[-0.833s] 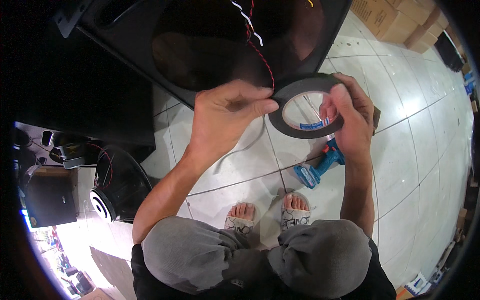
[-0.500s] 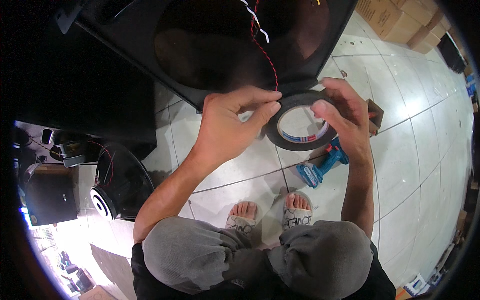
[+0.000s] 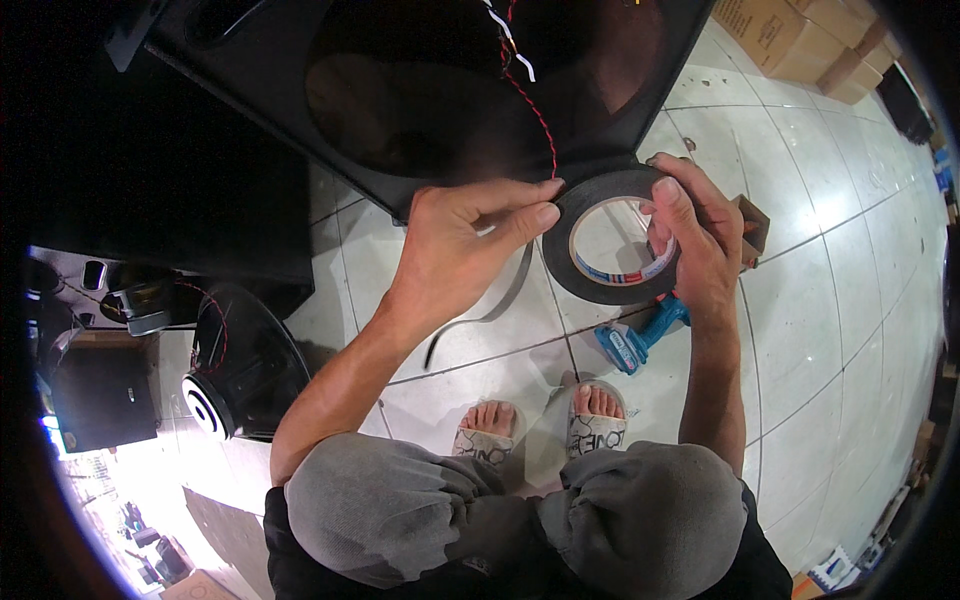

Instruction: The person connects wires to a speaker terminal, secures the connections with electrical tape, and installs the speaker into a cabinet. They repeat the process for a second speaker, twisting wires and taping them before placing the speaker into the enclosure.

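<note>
My left hand (image 3: 450, 240) pinches thumb and index finger together at the lower end of a twisted red and black wire (image 3: 538, 115), which comes down from a large black speaker cabinet (image 3: 270, 110). A narrow dark strip of tape (image 3: 505, 300) hangs below that hand and curls at its free end; its upper end is hidden by the fingers. My right hand (image 3: 695, 225) grips a roll of black tape (image 3: 580, 275) by its right side, thumb on the front face. The roll's left edge is beside the left fingertips.
A blue cordless power tool (image 3: 640, 340) lies on the tiled floor behind the roll, near a small open brown box (image 3: 752, 232). A loose speaker (image 3: 250, 360) stands at left. Cardboard boxes (image 3: 800, 40) are stacked at far right. My sandalled feet are below.
The tape roll has tilted to face me more and shifted slightly right with my right hand. A dangling tape strip now shows below my left hand, which has barely moved.
</note>
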Action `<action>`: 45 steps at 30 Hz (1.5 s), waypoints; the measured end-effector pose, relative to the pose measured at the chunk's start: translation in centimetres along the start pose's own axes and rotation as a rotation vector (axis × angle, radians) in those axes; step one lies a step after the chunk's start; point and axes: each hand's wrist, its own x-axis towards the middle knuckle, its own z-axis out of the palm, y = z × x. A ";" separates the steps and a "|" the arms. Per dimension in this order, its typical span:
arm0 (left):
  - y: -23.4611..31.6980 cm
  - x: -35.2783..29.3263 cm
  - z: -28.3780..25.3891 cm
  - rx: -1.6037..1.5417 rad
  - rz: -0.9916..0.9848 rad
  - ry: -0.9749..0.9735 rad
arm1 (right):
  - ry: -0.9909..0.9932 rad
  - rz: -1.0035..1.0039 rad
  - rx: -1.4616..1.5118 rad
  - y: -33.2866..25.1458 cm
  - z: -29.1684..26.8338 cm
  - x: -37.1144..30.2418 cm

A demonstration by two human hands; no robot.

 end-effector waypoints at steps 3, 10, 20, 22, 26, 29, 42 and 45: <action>-0.2 -0.1 0.4 -0.008 -0.025 0.014 | 0.084 0.059 0.059 0.4 -0.2 -0.1; -0.4 -0.4 0.7 -0.025 -0.113 -0.015 | -0.018 -0.006 0.051 0.4 -0.7 0.0; -0.5 -0.1 0.9 -0.053 -0.019 -0.067 | -0.213 0.139 -0.214 -1.5 0.7 0.7; -0.8 -0.4 0.8 -0.077 -0.049 -0.072 | -0.128 0.229 -0.138 -1.2 0.8 0.5; -1.8 -0.5 1.0 -0.106 -0.107 -0.054 | 0.032 0.308 0.059 -0.3 0.6 0.2; -2.2 -0.4 1.1 -0.138 -0.160 -0.009 | 0.144 0.348 0.280 0.4 0.8 -0.1; -1.9 -0.2 0.4 -0.105 -0.104 -0.035 | -0.124 0.389 0.034 0.5 1.3 -0.1; -2.4 -0.3 0.6 -0.128 -0.158 -0.014 | 0.078 0.393 0.297 1.1 1.6 -0.6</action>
